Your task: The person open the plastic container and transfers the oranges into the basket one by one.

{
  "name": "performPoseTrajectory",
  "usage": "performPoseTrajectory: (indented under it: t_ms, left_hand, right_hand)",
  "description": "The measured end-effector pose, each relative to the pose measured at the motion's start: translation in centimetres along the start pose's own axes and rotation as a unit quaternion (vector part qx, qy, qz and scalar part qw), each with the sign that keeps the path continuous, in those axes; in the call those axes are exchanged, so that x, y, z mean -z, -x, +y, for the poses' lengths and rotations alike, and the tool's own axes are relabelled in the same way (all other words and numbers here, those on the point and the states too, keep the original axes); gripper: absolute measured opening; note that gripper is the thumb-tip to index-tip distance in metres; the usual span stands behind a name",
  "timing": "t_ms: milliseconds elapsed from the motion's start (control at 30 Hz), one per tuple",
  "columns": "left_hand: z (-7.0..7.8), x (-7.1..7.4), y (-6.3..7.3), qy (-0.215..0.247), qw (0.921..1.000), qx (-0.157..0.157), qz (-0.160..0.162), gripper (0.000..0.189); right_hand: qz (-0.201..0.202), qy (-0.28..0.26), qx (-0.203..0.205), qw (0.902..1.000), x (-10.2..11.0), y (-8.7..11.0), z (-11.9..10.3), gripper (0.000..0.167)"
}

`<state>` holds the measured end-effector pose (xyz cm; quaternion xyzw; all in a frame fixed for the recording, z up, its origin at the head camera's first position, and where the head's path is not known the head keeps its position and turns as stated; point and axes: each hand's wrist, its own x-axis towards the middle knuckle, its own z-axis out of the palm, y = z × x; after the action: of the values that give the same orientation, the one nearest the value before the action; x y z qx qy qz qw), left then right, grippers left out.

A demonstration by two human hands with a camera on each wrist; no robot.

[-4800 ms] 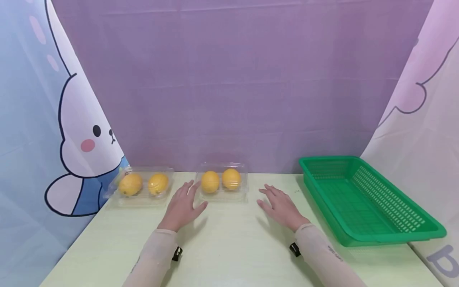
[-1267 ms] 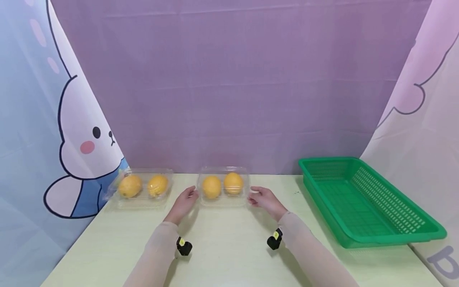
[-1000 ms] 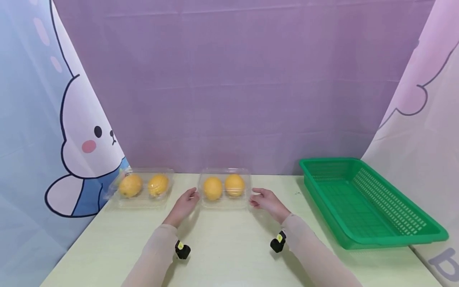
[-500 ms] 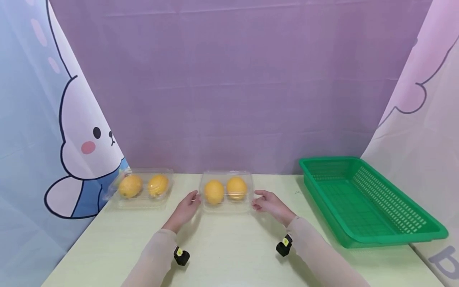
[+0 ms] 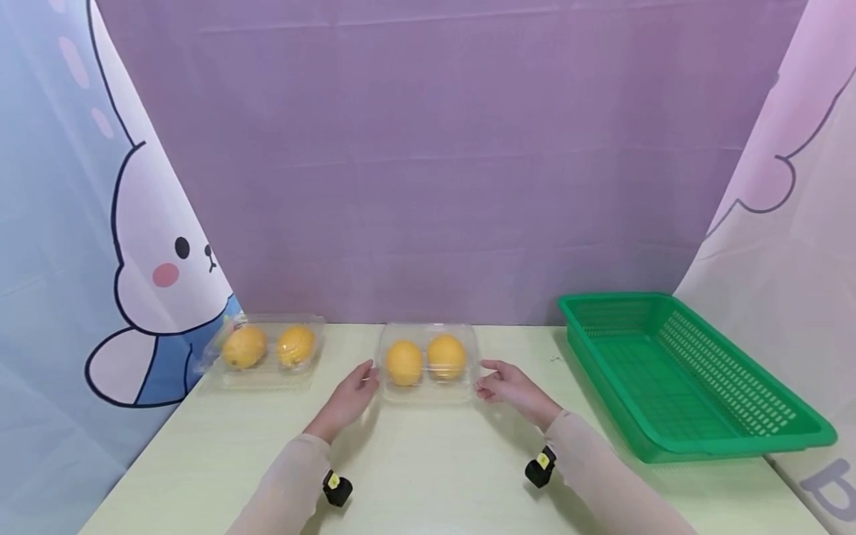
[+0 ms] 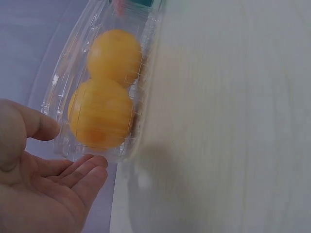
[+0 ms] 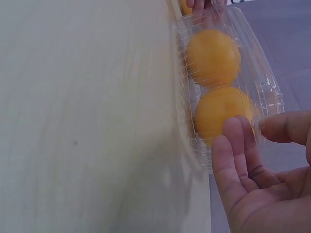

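A clear plastic clamshell box (image 5: pixel 429 396) with two round yellow-orange fruits (image 5: pixel 404 363) inside sits at mid-table, between my two hands. My left hand (image 5: pixel 348 397) grips its left end; in the left wrist view the thumb (image 6: pixel 46 127) is at the upper edge and the fingers (image 6: pixel 90 182) lie below the end wall. My right hand (image 5: pixel 518 391) grips the opposite end, its thumb (image 7: pixel 286 127) at the upper edge and several fingertips (image 7: pixel 233 133) against the end wall in the right wrist view. The lid is down over the fruit.
A second clear clamshell box (image 5: pixel 264 380) with two similar fruits (image 5: pixel 244 347) stands at the back left. On the right is a green plastic basket (image 5: pixel 605 401) with perforated sides. A purple cloth (image 5: pixel 428 163) hangs behind the table's back edge.
Both hands, at first spread apart from the box, have come to its two ends. The box has since slid toward me and slightly right. The second box and basket have stayed put.
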<state>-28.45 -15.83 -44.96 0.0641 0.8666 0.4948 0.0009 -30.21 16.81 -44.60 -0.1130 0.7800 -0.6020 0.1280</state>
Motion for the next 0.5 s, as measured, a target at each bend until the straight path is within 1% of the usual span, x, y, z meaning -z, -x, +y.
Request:
performPoseTrajectory:
  t_ms: [267,500]
  left_hand:
    - [0.0,-0.4,0.1,0.008,0.9999,-0.004,-0.010,0.055]
    - [0.3,-0.8,0.5,0.014,0.9998,-0.011,-0.013,0.055]
  right_hand:
    - [-0.007,0.009,-0.007,0.9999,0.1,0.9,-0.2,0.063]
    - [-0.015,0.016,-0.006,0.9997,0.4,1.5,-0.3,0.067]
